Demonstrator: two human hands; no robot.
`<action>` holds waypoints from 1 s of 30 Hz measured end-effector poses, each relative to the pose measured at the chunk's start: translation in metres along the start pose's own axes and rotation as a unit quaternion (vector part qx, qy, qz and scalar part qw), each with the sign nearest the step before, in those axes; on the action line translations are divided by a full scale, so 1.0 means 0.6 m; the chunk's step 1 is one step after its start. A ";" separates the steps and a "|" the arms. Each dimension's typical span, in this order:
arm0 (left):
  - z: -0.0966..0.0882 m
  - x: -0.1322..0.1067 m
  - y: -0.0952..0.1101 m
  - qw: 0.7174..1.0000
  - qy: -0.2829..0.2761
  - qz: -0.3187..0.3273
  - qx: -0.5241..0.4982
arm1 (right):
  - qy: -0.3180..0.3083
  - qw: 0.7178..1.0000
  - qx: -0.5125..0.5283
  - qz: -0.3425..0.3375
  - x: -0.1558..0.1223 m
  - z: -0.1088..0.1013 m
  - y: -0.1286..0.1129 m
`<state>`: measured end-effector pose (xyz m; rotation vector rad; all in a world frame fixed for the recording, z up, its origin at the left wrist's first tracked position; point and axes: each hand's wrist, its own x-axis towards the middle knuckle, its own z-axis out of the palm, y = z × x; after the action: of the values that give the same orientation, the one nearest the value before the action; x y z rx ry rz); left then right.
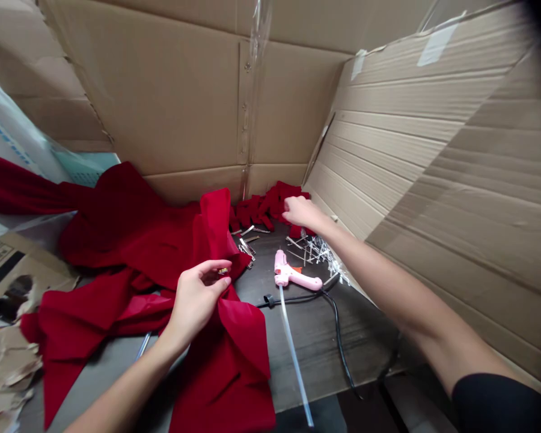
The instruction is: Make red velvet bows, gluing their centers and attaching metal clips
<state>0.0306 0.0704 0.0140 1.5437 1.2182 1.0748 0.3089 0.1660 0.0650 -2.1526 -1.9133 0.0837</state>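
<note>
A red velvet ribbon (241, 367), gathered at its middle with a loop standing up and broad ends hanging down, is in my left hand (198, 294). My thumb and index finger pinch it at the gather, where a small gold-coloured bit (223, 270) shows between the fingertips. Further back, my right hand (301, 213) is at a pile of small red velvet pieces (261, 210). Its fingers are curled, and what they grip, if anything, is hidden. Between the hands a pink glue gun (293, 275) lies on the dark table, a clear glue stick (295, 361) sticking out of its back.
More red velvet (135, 234) is heaped on the left, beside a torn cardboard box (13, 282). Silvery wire strips (250, 240) and white twist ties (324, 255) lie near the back. A black cable (338, 331) crosses the table (306, 367). Cardboard walls (175, 90) enclose the back and right.
</note>
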 end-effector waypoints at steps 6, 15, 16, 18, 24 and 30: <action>0.000 -0.003 0.014 0.996 0.005 -0.006 -0.094 | -0.023 0.989 -0.049 0.140 0.006 0.054 0.080; -0.008 -0.012 0.029 0.994 -0.037 -0.007 -0.099 | 0.125 0.983 0.120 0.067 -0.061 0.026 0.027; -0.009 -0.014 0.031 0.993 -0.047 -0.011 -0.104 | 0.123 0.979 0.160 0.041 -0.081 0.026 0.009; -0.010 -0.016 0.034 0.992 -0.059 -0.017 -0.112 | 0.096 0.967 0.237 -0.007 -0.126 0.035 -0.028; -0.012 -0.021 0.033 0.990 -0.074 0.002 -0.122 | -0.082 0.714 0.692 -0.065 -0.231 0.087 -0.087; -0.005 -0.025 0.032 0.984 -0.120 -0.012 -0.127 | -0.143 0.679 0.718 -0.058 -0.239 0.118 -0.080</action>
<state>0.0297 0.0534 0.0316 1.4109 0.8962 0.9554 0.2286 0.0410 -0.0104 -0.8775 -1.1657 1.4126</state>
